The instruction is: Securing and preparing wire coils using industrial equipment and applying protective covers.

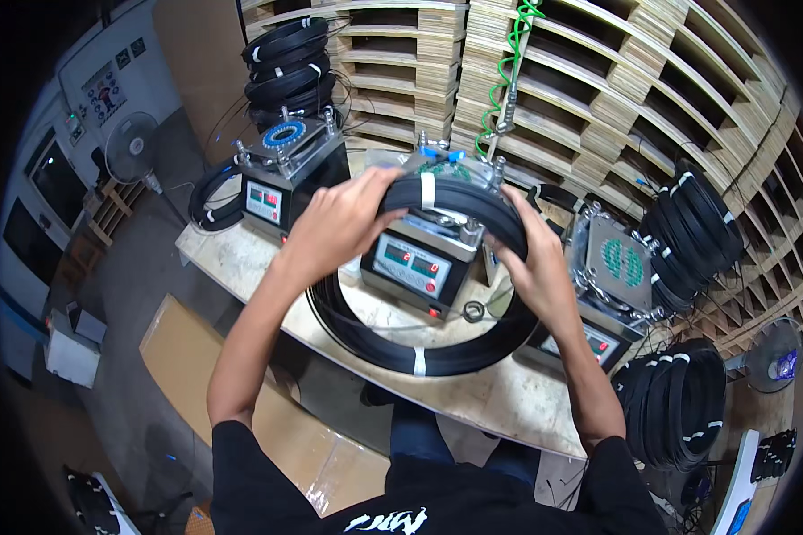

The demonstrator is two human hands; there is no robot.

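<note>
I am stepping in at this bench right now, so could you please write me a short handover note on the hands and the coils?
Left hand: grips the left side of the bundled black cable coil with white ties.
Right hand: grips its right side.
The coil is held over the middle grey box-shaped machine with a red digital display.
Done: nothing certain.
Left: this coil is not yet set down; a larger loose black cable loop lies on the light wooden bench.

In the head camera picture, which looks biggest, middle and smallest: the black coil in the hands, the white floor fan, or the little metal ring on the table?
1. black coil
2. white floor fan, though it stands farther away, so this is unsure
3. little metal ring
</note>
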